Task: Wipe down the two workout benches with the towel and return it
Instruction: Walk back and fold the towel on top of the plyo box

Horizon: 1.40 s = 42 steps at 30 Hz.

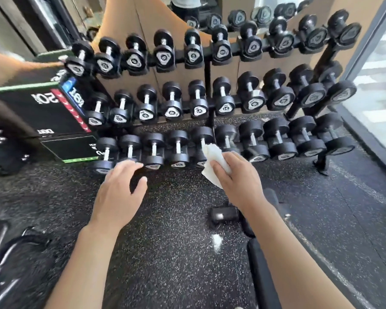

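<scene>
My right hand grips a crumpled white towel in the air in front of the lowest row of dumbbells. My left hand hovers beside it with relaxed fingers, holding nothing. Below my right forearm, a black padded bench runs toward the bottom edge, its front foot on the floor. Part of another black bench frame shows at the lower left.
A three-tier rack of black dumbbells fills the wall ahead. A black plyo box stands at the left. A glass wall runs along the right. Speckled rubber floor lies between the benches.
</scene>
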{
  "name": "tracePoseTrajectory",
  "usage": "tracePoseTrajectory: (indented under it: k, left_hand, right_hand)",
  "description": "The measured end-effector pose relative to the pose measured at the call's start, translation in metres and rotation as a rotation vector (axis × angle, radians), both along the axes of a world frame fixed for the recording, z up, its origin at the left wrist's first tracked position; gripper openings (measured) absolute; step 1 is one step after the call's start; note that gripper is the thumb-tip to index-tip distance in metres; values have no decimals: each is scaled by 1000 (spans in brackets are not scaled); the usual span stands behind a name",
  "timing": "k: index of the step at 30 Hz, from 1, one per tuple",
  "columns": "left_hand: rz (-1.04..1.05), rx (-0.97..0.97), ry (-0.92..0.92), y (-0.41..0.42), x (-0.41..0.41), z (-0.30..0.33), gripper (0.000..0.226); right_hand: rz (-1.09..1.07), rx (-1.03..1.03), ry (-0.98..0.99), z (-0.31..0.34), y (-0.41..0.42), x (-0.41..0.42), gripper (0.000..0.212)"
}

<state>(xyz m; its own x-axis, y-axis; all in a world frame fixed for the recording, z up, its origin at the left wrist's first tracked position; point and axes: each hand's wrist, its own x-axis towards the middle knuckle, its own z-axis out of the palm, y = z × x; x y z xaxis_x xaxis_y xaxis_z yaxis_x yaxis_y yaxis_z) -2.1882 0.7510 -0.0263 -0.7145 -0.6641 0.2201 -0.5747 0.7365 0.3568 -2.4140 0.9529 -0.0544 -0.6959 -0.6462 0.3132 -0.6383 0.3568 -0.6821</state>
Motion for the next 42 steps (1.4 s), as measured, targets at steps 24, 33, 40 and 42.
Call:
tracePoseTrajectory:
  k: [24,33,40,42]
  left_hand:
    - [407,-56,-40,-217,426,17,67]
    - [581,-13,3,-253,486,12,54]
    - [639,8,16,-311,472,6,54]
    - [646,12,26,-337,459,5,55]
  right_hand:
    - [428,41,121,44,-330,384,45]
    - [554,28,130,43,-417,435,43]
    - [592,17,111,32,-488,419,43]
    - [611,22,106,30,-513,404,43]
